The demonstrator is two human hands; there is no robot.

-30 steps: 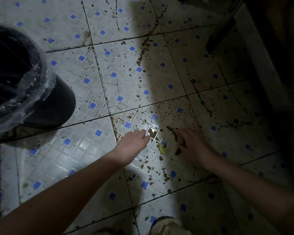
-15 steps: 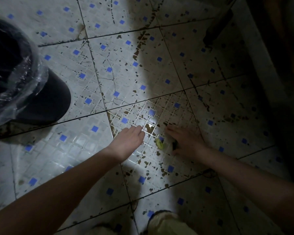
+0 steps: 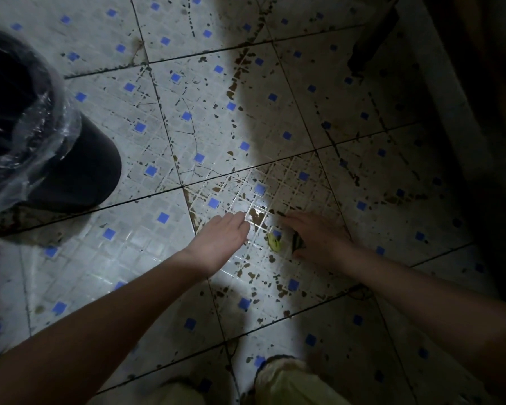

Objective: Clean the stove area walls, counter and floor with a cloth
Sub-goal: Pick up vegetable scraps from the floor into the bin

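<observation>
Both bare arms reach down to the stained tiled floor (image 3: 187, 92). The left hand (image 3: 222, 241) lies flat, fingers straight together; the shadowed right hand (image 3: 319, 238) stretches beside a yellow-green scrap (image 3: 273, 242), its grip impossible to tell. Beyond, tiles run free between a lined bin (image 3: 70, 171), left, and a pale ledge (image 3: 435, 83), right.

We see a white tiled floor (image 3: 158, 249) with small blue squares, spattered brown and half in shadow, and a plastic-lined black bin (image 3: 79, 171) at left
</observation>
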